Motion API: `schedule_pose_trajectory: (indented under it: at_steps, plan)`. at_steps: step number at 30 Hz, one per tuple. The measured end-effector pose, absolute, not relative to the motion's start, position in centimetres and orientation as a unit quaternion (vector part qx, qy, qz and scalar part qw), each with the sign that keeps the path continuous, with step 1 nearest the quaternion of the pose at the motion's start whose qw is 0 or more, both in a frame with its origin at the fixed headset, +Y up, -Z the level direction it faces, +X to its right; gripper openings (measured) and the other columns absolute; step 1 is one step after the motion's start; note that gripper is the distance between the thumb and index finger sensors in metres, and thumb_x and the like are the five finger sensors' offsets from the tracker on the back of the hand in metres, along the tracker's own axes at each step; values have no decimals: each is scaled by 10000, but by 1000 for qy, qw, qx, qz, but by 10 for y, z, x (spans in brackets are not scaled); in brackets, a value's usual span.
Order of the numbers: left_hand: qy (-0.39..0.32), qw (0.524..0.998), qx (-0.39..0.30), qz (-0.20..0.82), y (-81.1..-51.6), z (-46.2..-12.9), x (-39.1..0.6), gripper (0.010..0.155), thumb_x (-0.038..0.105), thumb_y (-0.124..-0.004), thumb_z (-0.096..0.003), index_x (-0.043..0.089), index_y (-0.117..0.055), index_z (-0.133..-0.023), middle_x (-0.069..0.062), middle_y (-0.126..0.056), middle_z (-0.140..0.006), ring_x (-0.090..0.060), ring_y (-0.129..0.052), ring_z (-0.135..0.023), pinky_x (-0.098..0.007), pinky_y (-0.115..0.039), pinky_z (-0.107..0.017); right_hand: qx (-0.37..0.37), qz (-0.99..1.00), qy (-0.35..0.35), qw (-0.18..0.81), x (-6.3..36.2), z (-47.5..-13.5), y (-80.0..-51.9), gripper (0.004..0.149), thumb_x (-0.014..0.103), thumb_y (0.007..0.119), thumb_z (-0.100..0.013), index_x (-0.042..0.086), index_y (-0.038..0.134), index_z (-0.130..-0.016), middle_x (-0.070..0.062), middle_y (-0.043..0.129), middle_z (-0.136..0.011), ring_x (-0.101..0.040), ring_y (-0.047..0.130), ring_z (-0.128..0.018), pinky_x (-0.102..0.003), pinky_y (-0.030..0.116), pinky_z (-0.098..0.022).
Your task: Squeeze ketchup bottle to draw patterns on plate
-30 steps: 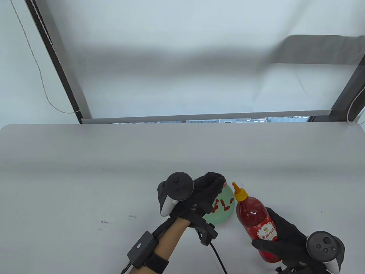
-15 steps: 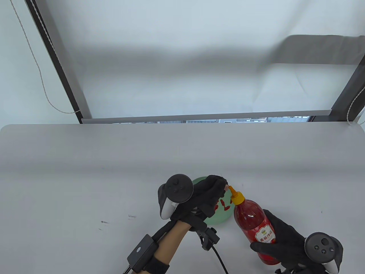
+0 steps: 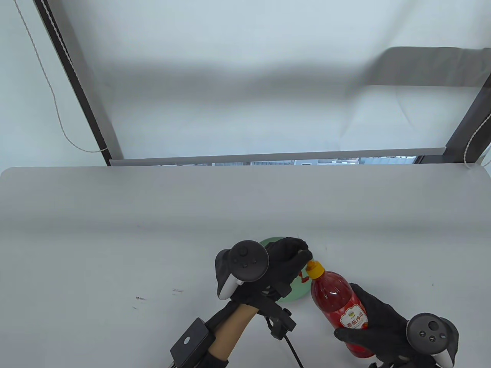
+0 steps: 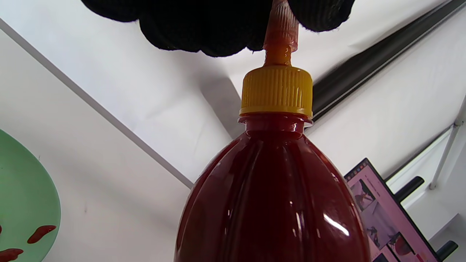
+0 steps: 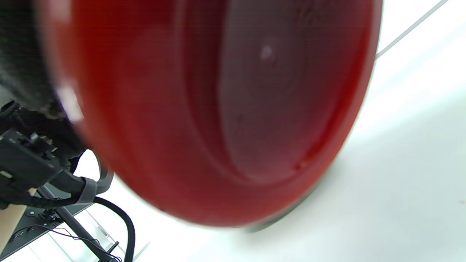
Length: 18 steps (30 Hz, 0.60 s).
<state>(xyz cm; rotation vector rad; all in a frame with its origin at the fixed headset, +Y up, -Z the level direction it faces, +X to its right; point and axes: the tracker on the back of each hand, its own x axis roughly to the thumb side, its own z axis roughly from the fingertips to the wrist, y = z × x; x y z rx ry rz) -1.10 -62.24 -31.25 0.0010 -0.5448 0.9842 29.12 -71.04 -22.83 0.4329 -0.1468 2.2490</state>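
Note:
A red ketchup bottle [image 3: 338, 306] with a yellow cap [image 3: 315, 269] is held tilted in my right hand [image 3: 378, 331], which grips its lower body. My left hand [image 3: 285, 258] pinches a small clear cap over the nozzle tip; in the left wrist view the fingers [image 4: 218, 25] close around that cap [image 4: 281, 27] above the yellow cap [image 4: 276, 91]. The green plate [image 3: 296, 291] lies under my left hand with red ketchup marks [image 3: 304, 278]; its edge shows in the left wrist view [image 4: 25, 203]. The right wrist view shows only the bottle's base [image 5: 225, 109], close and blurred.
The grey table [image 3: 115, 237] stretches wide to the left and behind the plate. A black cable [image 3: 293, 350] runs from my left wrist to the bottom edge. A window frame and blind stand behind the table.
The bottle has moved left toward my left hand, and the nozzle tip has gone between my left fingers. My left hand has shifted slightly right and now covers more of the plate.

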Motion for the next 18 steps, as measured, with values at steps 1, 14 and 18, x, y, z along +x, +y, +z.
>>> schedule_pose_trajectory:
  at_steps: [1,14,18]
  plan:
    - [-261,847,2,463,-622,-312,-11,502,448,-716,-597,115,-701,-973,-118,-862,-848,-398,-809,-776,-616,-680,-583,172,893,-59,411,291,-228,-710,1009,731,972,-461,130,587,-1174,-199,832,-1052,-372,909,-845,-560,810,-646]
    - [-301,869,2,392,-620,-310,-4,488,324,-680,-608,73,-674,-1026,-161,-852,-885,-413,-801,-796,-634,-677,-599,170,900,-57,398,291,-229,-712,1007,727,974,-462,128,585,-1173,-201,829,-1055,-374,905,-846,-563,806,-650]
    - [-317,862,-23,395,-621,-313,-7,484,317,-668,-618,113,-641,-1056,-155,-816,-936,-414,-768,-836,-635,-653,-626,171,900,-56,396,291,-229,-712,1007,726,974,-463,129,584,-1173,-201,828,-1056,-372,903,-850,-561,806,-651]
